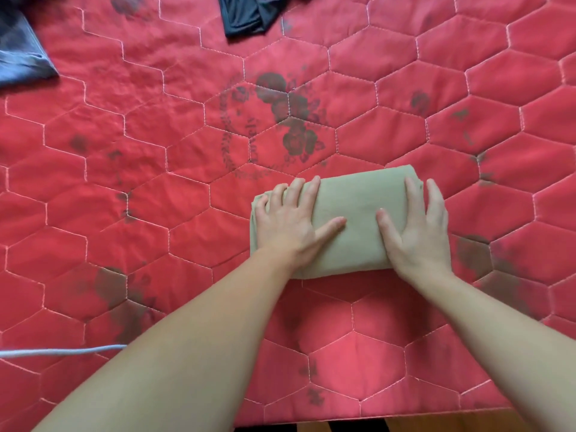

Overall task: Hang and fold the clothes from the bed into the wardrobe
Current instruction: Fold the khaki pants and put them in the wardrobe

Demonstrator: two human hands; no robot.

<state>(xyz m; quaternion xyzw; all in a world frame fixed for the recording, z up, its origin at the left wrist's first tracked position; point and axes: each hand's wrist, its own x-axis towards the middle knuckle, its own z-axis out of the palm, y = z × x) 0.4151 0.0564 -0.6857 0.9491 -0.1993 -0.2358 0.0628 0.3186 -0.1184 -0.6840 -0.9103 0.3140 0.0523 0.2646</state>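
On the near part of the bed [131, 213], a folded olive-tan garment [352, 219] lies as a smooth, thick rectangle on the red quilted cover, which is stitched in pale hexagons and printed with faded dark flowers. The left hand [290, 222] and right hand [417, 232] rest flat on the garment's two ends, fingers straight and spread, grasping nothing. Left of the garment, a pale blue cord [62, 351] is cut off by the frame edge. Beyond the garment, a blue-grey cloth [21, 54] and a dark, shiny garment [249, 14] are both cropped and hard to identify.
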